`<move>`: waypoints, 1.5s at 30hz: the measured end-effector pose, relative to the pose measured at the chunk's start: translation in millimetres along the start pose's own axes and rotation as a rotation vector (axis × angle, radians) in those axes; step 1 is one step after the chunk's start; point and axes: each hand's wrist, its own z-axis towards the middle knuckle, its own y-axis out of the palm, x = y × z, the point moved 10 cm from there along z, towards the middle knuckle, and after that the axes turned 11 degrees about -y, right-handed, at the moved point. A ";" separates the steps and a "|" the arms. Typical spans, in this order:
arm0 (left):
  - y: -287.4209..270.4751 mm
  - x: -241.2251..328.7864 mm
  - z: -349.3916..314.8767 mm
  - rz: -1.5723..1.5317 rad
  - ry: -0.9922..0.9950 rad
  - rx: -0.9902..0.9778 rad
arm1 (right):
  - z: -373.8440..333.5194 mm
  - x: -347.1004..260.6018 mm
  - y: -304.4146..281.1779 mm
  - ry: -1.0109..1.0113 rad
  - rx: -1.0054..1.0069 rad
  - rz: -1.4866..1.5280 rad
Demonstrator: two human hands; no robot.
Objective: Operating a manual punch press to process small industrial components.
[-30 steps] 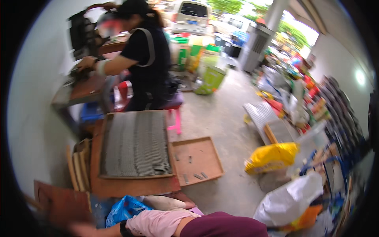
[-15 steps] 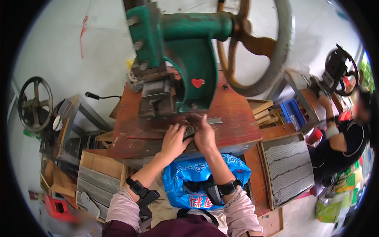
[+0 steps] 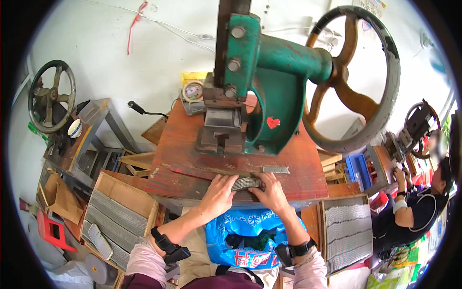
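Note:
Between my two hands, at the front edge of the reddish wooden bench (image 3: 308,166), is a curved row of thin grey metal pieces packed side by side (image 3: 245,183). My left hand (image 3: 217,195) closes on its left end, while my right hand (image 3: 272,193) grips its right end with thumb and fingers. Just beyond the right hand lies a short grey ridged strip (image 3: 275,169). A thin red strip (image 3: 192,173) rests on the bench left of my hands. Behind them stands a green hand press (image 3: 284,79) with a steel die block (image 3: 223,118).
The press's large handwheel (image 3: 391,91) reaches out right. Below my hands sits a blue plastic bag (image 3: 216,241). Wooden trays of grey metal pieces flank me at left (image 3: 132,190) and right (image 3: 328,236). A person (image 3: 409,221) works at another press on the far right.
The view has shifted, so the press appears farther right. My hands have moved apart to the ends of the row, and the ridged strip now lies separate on the bench.

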 end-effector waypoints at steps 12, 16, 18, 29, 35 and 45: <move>-112.6 -88.0 152.3 -0.261 -0.237 0.426 | 155.5 14.4 -22.7 0.233 0.446 0.065; -100.2 -93.9 176.0 -0.106 -0.197 0.280 | 172.5 17.9 -26.5 0.078 0.491 -0.301; -106.1 -106.7 165.7 0.016 -0.275 0.288 | 170.9 21.8 -24.7 0.021 0.522 -0.279; -60.5 -96.4 3.6 0.248 0.099 -0.239 | 168.6 15.9 -23.9 -0.067 0.522 -0.288; -126.1 -83.5 48.2 0.106 0.041 0.198 | 166.8 23.4 -19.6 -0.076 0.553 -0.268; -105.4 -108.6 149.4 0.144 -0.347 0.233 | 115.2 -7.0 -32.7 -0.069 0.425 -0.048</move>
